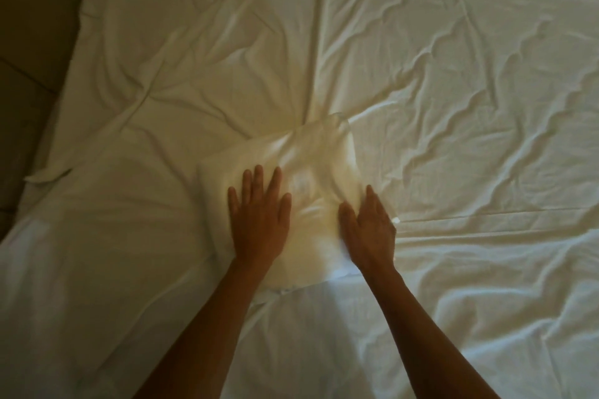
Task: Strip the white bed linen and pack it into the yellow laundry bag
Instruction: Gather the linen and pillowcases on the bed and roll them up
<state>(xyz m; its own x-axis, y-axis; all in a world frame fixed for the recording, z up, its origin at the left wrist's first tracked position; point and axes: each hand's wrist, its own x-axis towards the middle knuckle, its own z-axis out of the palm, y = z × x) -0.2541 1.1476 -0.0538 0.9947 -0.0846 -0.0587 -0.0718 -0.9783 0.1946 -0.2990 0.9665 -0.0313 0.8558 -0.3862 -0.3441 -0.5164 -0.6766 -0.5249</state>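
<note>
Centre of the frame, folded cloth: one small folded white cloth (285,191) lies on top of the spread sheet, roughly square, with its far corner pointing toward the upper middle of the picture; its surface is blurred
Sheet: one wide white sheet (453,91) covers almost the whole picture, heavily creased, with a long straight fold running from the top middle down to the folded cloth
Sheet edge: along the left side of the frame the sheet ends in a ragged line, with a small flap sticking out at middle left
Left hand: the left hand (259,220) lies flat, palm down, on the near left part of the folded cloth, fingers straight and slightly spread, pressing on it
Right hand: the right hand (369,230) rests at the right edge of the folded cloth, fingers straight and close together, pointing toward the top of the frame; partly blurred, it holds nothing
Arms: two bare forearms come up from the bottom middle of the picture, one to each hand
Counts: two hands, one folded cloth, one spread sheet
Containers: whether the folded cloth holds anything inside cannot be told
Floor: a dark floor (29,42) shows in the upper left corner and down the left edge, beside the sheet
In the way: both hands cover the near part of the folded cloth
</note>
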